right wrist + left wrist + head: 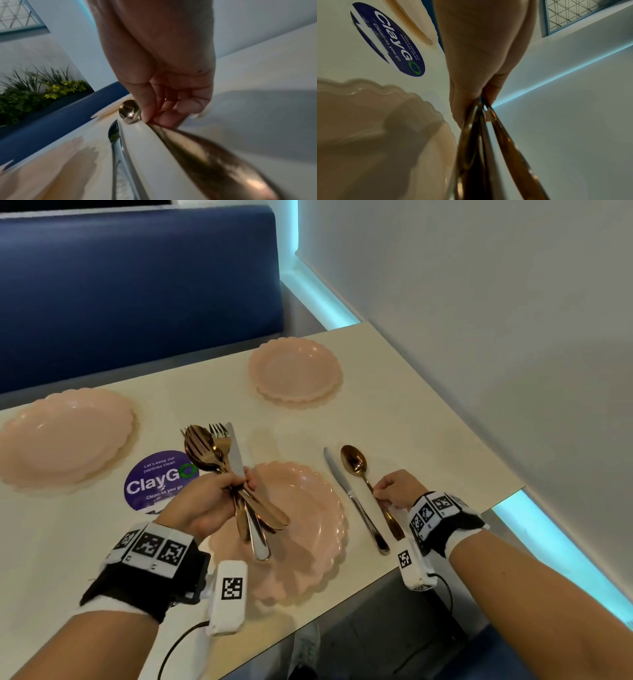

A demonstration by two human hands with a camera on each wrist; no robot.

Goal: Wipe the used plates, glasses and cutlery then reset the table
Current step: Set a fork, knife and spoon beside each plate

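My left hand (219, 498) grips a bundle of cutlery (222, 457), copper spoons and forks plus a silver knife, above the near pink scalloped plate (308, 529). In the left wrist view the handles (488, 148) run down from my curled fingers (471, 101). To the right of that plate a silver knife (352, 501) lies on the table. Beside it lies a copper spoon (356, 463), and my right hand (394, 491) pinches its handle low on the table. The right wrist view shows thumb and fingertips (154, 116) on the spoon handle (205, 155), with the bowl (129, 112) beyond.
Two more pink plates sit on the cream table: one at far left (65, 436), one at the back (294, 371). A purple ClayGo sticker (154, 484) lies left of centre. A blue bench back (137, 285) stands behind; a white wall (479, 320) borders the right edge.
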